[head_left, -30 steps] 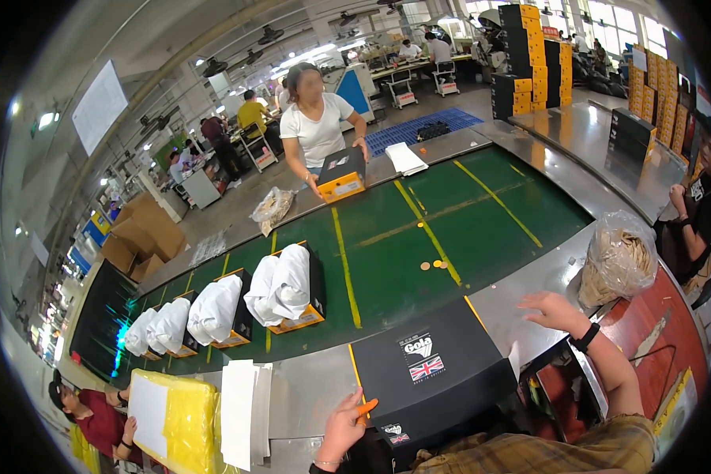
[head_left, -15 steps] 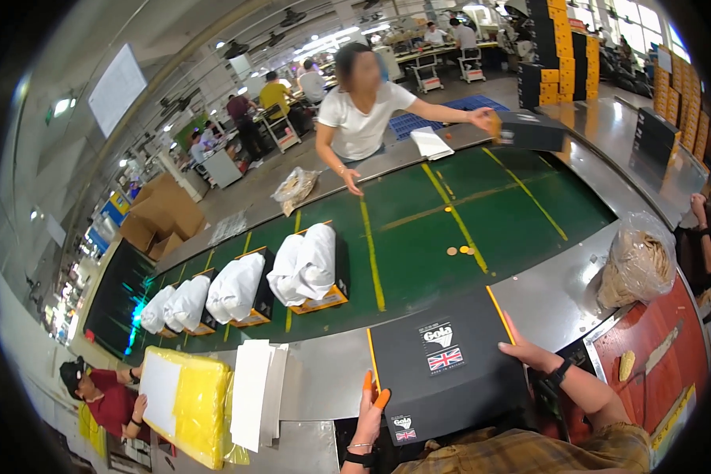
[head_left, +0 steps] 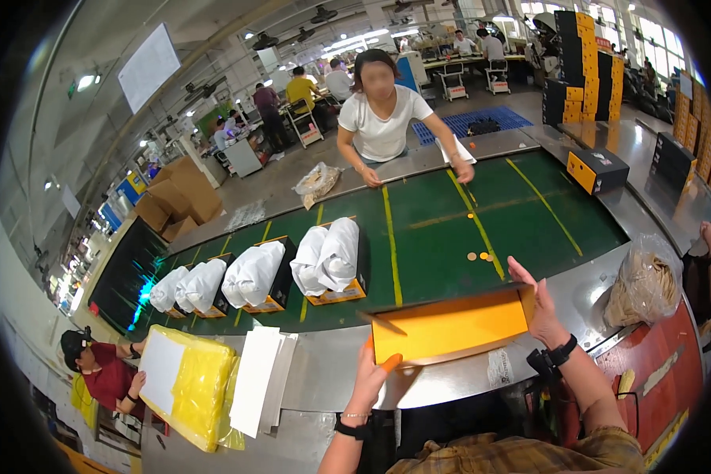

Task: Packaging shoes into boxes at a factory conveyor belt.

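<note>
I hold a black-and-orange shoe box (head_left: 454, 330) between my two hands, over the near metal edge of the conveyor belt. One orange side of it faces me. My left hand (head_left: 365, 378) grips the box's left end, with orange covers on its thumb and a finger. At the right end, my right hand (head_left: 543, 308) presses its palm and thumb against the box, fingers pointing up. Beyond my hands, the green belt (head_left: 426, 253) carries several boxes topped with white wrapped bundles (head_left: 329, 254) on the left.
Left of me are white paper sheets (head_left: 257, 379) and a yellow plastic-wrapped stack (head_left: 189, 379). A clear bag of brown paper (head_left: 644, 284) lies right. Across the belt stands a co-worker (head_left: 383, 118); another black-and-orange box (head_left: 596, 171) sits at the far right. Small round pieces (head_left: 479, 256) dot the belt.
The shoe box has tipped from showing its black printed face to showing an orange side, and moved away from me. The co-worker's hand has let go of the far-right box.
</note>
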